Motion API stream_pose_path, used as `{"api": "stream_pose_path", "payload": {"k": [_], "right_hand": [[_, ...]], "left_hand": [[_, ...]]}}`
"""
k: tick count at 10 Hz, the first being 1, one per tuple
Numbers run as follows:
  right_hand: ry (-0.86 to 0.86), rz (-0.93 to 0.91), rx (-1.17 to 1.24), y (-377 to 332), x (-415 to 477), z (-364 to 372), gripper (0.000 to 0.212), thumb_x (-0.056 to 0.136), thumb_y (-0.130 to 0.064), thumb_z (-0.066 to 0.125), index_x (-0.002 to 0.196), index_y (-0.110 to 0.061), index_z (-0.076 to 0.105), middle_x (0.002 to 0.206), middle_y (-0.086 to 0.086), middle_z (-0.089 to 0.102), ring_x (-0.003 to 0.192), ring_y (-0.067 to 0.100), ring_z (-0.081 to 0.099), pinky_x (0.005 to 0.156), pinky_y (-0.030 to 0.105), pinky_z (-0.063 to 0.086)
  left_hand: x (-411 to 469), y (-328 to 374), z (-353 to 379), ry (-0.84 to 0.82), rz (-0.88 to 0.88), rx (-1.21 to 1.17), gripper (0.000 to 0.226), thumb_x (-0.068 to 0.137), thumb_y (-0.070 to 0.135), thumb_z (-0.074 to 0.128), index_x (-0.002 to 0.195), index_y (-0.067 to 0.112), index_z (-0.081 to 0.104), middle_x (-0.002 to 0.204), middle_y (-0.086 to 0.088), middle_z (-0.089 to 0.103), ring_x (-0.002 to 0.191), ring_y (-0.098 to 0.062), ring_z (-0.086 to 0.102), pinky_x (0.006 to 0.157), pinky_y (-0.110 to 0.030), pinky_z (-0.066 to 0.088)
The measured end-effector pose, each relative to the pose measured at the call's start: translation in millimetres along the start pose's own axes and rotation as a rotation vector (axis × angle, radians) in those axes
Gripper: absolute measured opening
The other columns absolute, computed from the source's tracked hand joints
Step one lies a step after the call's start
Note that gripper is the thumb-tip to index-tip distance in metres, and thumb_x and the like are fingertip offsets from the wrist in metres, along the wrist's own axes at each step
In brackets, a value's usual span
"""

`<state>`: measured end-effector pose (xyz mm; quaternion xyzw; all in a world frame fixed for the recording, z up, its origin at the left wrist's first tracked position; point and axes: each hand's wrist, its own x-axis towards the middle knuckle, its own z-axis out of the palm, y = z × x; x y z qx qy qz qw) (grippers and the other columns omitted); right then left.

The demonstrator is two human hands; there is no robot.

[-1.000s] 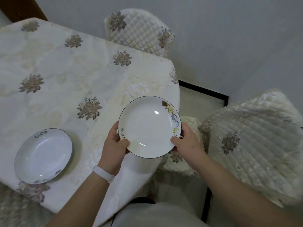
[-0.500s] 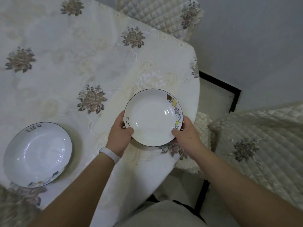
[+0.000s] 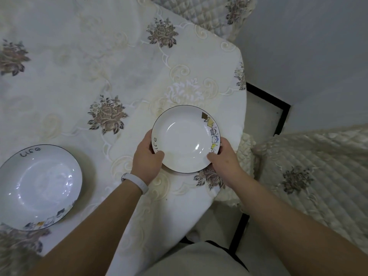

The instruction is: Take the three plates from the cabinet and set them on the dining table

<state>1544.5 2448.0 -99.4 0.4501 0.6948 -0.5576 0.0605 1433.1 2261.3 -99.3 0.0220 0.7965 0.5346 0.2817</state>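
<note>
A white plate (image 3: pixel 185 138) with a dark rim and small cartoon figures along its right side is over the right part of the dining table (image 3: pixel 119 66). My left hand (image 3: pixel 146 158) grips its left rim with the thumb on top. My right hand (image 3: pixel 224 158) grips its right rim the same way. Whether the plate touches the cloth, I cannot tell. A second white plate (image 3: pixel 37 186), marked "Life", lies flat on the table at the left edge of the view.
A cream tablecloth with brown flower prints covers the table. Quilted chair covers stand at the top right (image 3: pixel 209 10) and at the right (image 3: pixel 318 172). A grey wall and a dark-edged floor strip (image 3: pixel 278 116) lie beyond the table's right edge.
The plate in both hands has moved forward from beyond the table's edge to over the tabletop and lower towards it. My head has come closer, so the table looks larger.
</note>
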Motion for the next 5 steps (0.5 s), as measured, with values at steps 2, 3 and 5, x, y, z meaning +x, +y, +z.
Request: {"api": "stream_pose_path", "payload": {"k": [2,3,5], "right_hand": [[-0.028,0.008,-0.034,1.4,0.2,-4.1,0.044,0.085,-0.009,0.059,0.125,-0.026,0.052,0.107,-0.003,0.067,0.099,0.018,0.064,0.089,0.04,0.055],[-0.015,0.04,-0.043,-2.7,-6.4,-9.7,0.034,0.088,-0.016,0.061,0.12,-0.026,0.054,0.101,0.0,0.067,0.09,0.023,0.067,0.083,0.042,0.058],[0.152,-0.038,-0.144,-12.4,-25.8,-40.3,0.038,0.098,-0.025,0.051,0.135,-0.016,0.049,0.095,-0.005,0.056,0.072,0.009,0.055,0.06,0.026,0.044]], "left_hand": [[2.5,-4.5,-5.3,-0.078,0.076,0.181,0.051,0.073,0.003,0.051,0.111,0.038,0.049,0.087,0.0,0.063,0.073,-0.018,0.058,0.056,-0.028,0.045],[2.8,-3.8,-9.5,-0.051,0.118,0.312,0.041,0.073,0.015,0.051,0.111,0.031,0.052,0.095,-0.003,0.057,0.087,-0.024,0.056,0.064,-0.031,0.043],[-2.7,7.9,-12.1,0.087,0.443,0.619,0.05,0.082,0.021,0.054,0.131,0.011,0.053,0.128,-0.013,0.052,0.112,-0.032,0.051,0.091,-0.039,0.042]]}}
